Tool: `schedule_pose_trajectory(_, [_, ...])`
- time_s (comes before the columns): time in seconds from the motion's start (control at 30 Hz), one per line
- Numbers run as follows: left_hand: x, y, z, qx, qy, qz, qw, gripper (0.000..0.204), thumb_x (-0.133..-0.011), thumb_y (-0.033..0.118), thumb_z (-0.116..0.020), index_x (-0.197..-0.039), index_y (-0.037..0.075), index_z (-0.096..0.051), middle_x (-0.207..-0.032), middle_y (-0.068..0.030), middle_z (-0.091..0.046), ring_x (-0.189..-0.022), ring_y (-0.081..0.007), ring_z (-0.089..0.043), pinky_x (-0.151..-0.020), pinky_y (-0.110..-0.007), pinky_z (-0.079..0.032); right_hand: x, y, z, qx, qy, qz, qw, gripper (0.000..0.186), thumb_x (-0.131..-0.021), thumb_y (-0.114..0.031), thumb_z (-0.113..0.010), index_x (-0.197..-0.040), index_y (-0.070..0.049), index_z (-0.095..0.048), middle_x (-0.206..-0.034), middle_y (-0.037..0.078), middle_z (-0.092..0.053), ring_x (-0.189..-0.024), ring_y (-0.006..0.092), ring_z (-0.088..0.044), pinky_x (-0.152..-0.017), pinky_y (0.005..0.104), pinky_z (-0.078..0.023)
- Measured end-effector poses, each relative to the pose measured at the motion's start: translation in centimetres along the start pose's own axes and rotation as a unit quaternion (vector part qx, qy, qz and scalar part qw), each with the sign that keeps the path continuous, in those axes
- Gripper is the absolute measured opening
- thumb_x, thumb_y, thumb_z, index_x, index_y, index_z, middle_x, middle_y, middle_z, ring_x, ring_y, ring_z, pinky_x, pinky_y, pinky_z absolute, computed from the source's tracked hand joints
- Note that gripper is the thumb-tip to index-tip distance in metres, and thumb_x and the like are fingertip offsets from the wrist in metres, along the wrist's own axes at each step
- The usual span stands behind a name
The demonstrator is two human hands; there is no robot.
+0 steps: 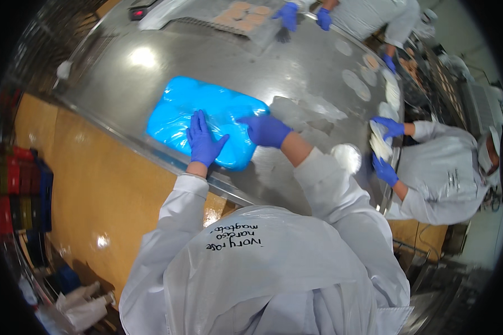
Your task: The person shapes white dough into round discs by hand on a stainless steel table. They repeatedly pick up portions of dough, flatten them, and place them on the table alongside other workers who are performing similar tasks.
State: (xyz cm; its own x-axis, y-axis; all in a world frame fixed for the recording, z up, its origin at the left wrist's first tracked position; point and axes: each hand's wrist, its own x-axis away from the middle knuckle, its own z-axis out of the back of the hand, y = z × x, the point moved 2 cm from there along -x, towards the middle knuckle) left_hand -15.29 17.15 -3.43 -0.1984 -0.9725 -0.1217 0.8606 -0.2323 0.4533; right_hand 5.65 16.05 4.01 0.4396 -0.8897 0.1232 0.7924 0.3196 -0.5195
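Observation:
A large rectangular bundle wrapped in shiny blue plastic [179, 109] lies flat on the steel table, close to its near edge. My left hand [205, 140], in a purple-blue glove, rests on top of it with fingers stretched out and thumb apart. At the bundle's right end is my right hand [267, 131], gloved the same way, its fingers curled in against the plastic. Some blur covers those fingertips, and what they pinch is hidden. Wrinkles run across the plastic around both hands.
Clear plastic sheets [307, 109] lie right of the bundle, near a round white stack [346, 158]. Pale discs [356, 84] line the far right. A co-worker's gloved hands [387, 170] hold white material there. At the back are a rack [237, 25] with pinkish rounds and a scale [141, 8].

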Motion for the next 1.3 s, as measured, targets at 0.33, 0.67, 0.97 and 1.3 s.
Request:
schedule_pose_trajectory(0.33, [-0.1,-2.9,-0.4,0.092,0.049,-0.006,0.995,0.128,-0.057,0.054,-0.082,-0.149,0.002,-0.010,-0.151,-0.0222,-0.020,-0.140,-0.0397,-0.019,-0.112,-0.052,-0.016,-13.1,-3.3,-5.0,0.140,-0.263,-0.073,0.952,0.048,-0.084,-0.021,-0.051,-0.130,-0.008,-0.055,-0.121,0.019,-0.060,-0.108,0.0364,-0.059,-0.092,0.0418,-0.048])
schedule_pose_trajectory(0.67, [0.0,-2.0,0.7,0.031,0.061,-0.033,0.997,0.090,-0.067,0.043,-0.080,-0.140,0.011,-0.039,-0.145,-0.0231,-0.030,-0.133,-0.0424,-0.030,-0.107,-0.050,-0.027,-7.4,-0.8,-6.6,-0.067,0.017,-0.007,0.998,0.045,-0.084,-0.019,-0.057,-0.127,-0.012,-0.054,-0.102,0.019,-0.066,-0.088,0.0348,-0.065,-0.080,0.0423,-0.051])
schedule_pose_trajectory(0.97, [-7.7,-2.8,3.4,0.004,-0.072,0.087,0.994,0.056,-0.064,0.042,-0.081,-0.103,0.006,-0.064,-0.110,-0.0193,-0.062,-0.106,-0.0363,-0.057,-0.091,-0.044,-0.046,-6.6,-0.7,-8.5,-0.033,0.022,-0.027,0.999,0.056,-0.086,-0.015,-0.053,-0.138,-0.006,-0.038,-0.112,0.024,-0.061,-0.097,0.0384,-0.061,-0.083,0.0454,-0.049])
schedule_pose_trajectory(1.3, [-9.3,-1.3,-1.5,-0.022,-0.043,-0.135,0.990,0.037,-0.071,0.026,-0.074,-0.100,0.006,-0.061,-0.092,-0.0176,-0.063,-0.090,-0.0376,-0.061,-0.076,-0.044,-0.050,-6.8,-0.3,-8.6,-0.082,0.037,-0.009,0.996,0.068,-0.072,-0.021,-0.073,-0.132,-0.006,-0.045,-0.116,0.022,-0.060,-0.105,0.0374,-0.059,-0.088,0.0437,-0.049])
